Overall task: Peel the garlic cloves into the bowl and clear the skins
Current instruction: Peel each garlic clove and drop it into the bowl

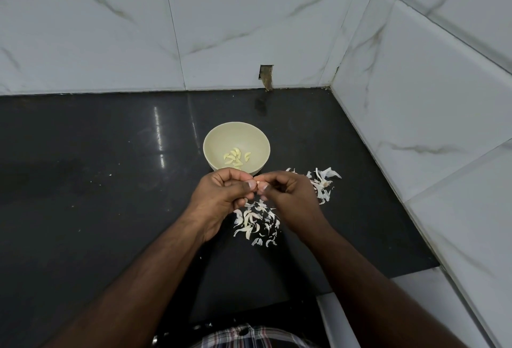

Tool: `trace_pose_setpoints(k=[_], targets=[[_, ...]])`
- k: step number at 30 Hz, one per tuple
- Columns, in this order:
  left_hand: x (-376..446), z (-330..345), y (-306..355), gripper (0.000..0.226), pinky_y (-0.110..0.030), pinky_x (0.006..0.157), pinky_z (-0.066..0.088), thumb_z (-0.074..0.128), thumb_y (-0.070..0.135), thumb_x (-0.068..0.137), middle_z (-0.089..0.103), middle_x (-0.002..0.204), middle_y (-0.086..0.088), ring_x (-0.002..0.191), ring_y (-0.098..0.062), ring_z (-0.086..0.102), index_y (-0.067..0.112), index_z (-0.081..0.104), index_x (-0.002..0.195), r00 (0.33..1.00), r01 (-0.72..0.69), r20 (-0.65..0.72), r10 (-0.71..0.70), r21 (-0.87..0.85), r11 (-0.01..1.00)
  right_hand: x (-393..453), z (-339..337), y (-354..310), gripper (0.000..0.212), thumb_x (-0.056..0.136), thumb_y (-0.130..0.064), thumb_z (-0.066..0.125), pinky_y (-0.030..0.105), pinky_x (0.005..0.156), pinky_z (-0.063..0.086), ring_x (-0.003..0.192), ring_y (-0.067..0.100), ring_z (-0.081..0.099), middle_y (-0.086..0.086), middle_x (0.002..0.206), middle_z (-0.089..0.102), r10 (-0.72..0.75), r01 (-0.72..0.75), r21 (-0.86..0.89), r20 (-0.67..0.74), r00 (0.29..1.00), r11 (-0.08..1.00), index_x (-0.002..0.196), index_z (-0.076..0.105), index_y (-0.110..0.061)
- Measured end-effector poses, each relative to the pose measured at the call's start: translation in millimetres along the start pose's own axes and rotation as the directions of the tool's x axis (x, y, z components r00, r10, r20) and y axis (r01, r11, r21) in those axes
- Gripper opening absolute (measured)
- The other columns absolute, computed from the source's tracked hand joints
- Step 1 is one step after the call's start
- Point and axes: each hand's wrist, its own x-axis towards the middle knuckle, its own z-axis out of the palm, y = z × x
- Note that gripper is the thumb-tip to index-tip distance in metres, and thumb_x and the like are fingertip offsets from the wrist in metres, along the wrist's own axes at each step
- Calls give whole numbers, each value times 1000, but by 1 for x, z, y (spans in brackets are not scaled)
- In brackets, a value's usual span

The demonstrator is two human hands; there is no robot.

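Observation:
A cream bowl (pixel 210 139) stands on the black counter and holds several peeled garlic cloves (pixel 236 157). Just in front of it, my left hand (pixel 221 198) and my right hand (pixel 288 198) meet above the counter, and both pinch one small garlic clove (pixel 258 182) between thumbs and fingertips. Most of that clove is hidden by my fingers. A heap of white garlic skins (pixel 256 223) lies on the counter under my hands. A second heap of skins (pixel 324 184) lies to the right, partly behind my right hand.
The black counter (pixel 97 181) ends at white marbled wall tiles at the back and on the right, forming a corner. A small dark notch (pixel 266 76) is cut in the back wall. The counter's front edge steps in at lower right.

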Motion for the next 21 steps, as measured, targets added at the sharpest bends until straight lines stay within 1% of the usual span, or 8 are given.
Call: trace_pose_setpoints(k=[2, 3, 5, 8, 10, 12, 17, 21], targets=[[2, -1, -1, 8, -15, 53, 49, 73, -1, 84, 70, 69, -8, 65, -14, 61, 5, 69, 88, 1000, -9, -23, 9, -3, 1000, 3, 0, 3, 27, 90, -3, 68, 35, 77, 58, 76, 10, 71, -5, 81, 76, 14, -15, -31, -19, 1000, 999, 89, 76, -29], [2, -1, -2, 9, -16, 54, 49, 73, -1, 84, 70, 69, -7, 66, -14, 62, 5, 69, 89, 999, -17, -27, 17, 1, 1000, 4, 0, 4, 26, 90, -4, 68, 39, 79, 60, 78, 14, 72, -4, 82, 76, 21, -22, -41, -26, 999, 999, 89, 76, -28], [2, 1, -3, 10, -16, 54, 49, 74, -2, 84, 70, 70, -7, 65, -14, 62, 4, 69, 91, 999, -35, -31, 35, 26, 999, 6, 0, 5, 19, 89, -7, 69, 42, 79, 61, 80, 16, 73, -2, 83, 76, 29, -32, -71, -33, 999, 997, 90, 76, -24], [3, 4, -3, 9, -16, 53, 48, 73, -3, 84, 69, 70, -9, 61, -12, 62, 4, 69, 90, 997, -59, -42, 62, 54, 997, 5, 0, 3, 13, 88, -9, 71, 35, 79, 59, 81, 11, 73, -6, 83, 76, 10, -14, -111, -36, 999, 994, 89, 76, -21], [4, 4, -2, 9, -16, 52, 48, 74, -2, 84, 69, 71, -11, 62, -13, 62, 4, 70, 89, 997, -63, -44, 65, 56, 996, 5, -1, -1, 22, 86, -6, 73, 22, 78, 55, 81, 3, 71, -11, 84, 75, -15, 8, -122, -59, 998, 992, 83, 75, -28], [5, 3, -2, 9, -16, 53, 49, 75, -2, 83, 69, 73, -12, 64, -13, 64, 5, 71, 88, 997, -61, -40, 64, 56, 997, 5, -3, -4, 29, 83, -7, 75, 15, 73, 50, 79, 0, 68, -15, 82, 74, -44, 29, -183, -79, 996, 983, 78, 74, -36], [4, 4, -1, 7, -14, 53, 49, 74, -2, 84, 69, 73, -13, 64, -13, 63, 4, 72, 87, 998, -68, -10, 68, 39, 997, 5, -2, -6, 17, 83, -6, 75, 17, 67, 51, 68, 0, 68, -11, 74, 75, 2, -14, -120, -96, 995, 993, 82, 78, -23], [4, 3, -1, 9, -15, 53, 48, 74, -1, 84, 69, 72, -13, 64, -15, 59, 8, 74, 83, 998, -66, 1, 66, 45, 997, 4, -1, -7, 17, 82, -5, 74, 19, 66, 52, 66, 0, 67, -9, 72, 74, 27, -37, -96, -108, 994, 995, 81, 78, -21]])
